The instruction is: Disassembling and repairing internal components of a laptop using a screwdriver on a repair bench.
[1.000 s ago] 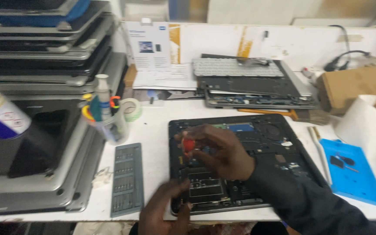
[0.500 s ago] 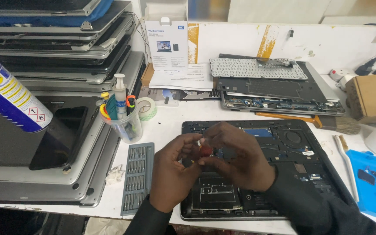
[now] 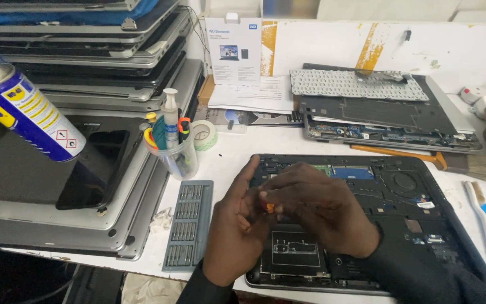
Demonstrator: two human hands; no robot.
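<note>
Saw, left of the open laptop (image 3: 400,191), a tall stack of closed laptops (image 3: 85,84), the biggest thing on the white table (image 3: 226,152). Found the open laptop itself lying flat with its bottom cover off and boards and fan bare. Noted behind it another dismantled laptop (image 3: 378,112) with a loose keyboard on top. Noted also a blue and yellow spray can (image 3: 23,112) far to its left, close to the camera. Saw just left of it a grey tray of screwdriver bits (image 3: 189,225), and behind the tray a clear cup (image 3: 178,157) of tools and a roll of tape (image 3: 205,135).

Found both hands together over the left half of the open laptop. Saw the right hand (image 3: 322,208) with fingers drawn in, pinching a small orange tool (image 3: 269,208). Saw the left hand (image 3: 234,231) curled against the same tool, thumb raised. Could not tell whether it truly gripped.

Judged the step as fine work with the tool above the bare board. Judged that a next move would call for a steady tip and small, slow pressure.
</note>
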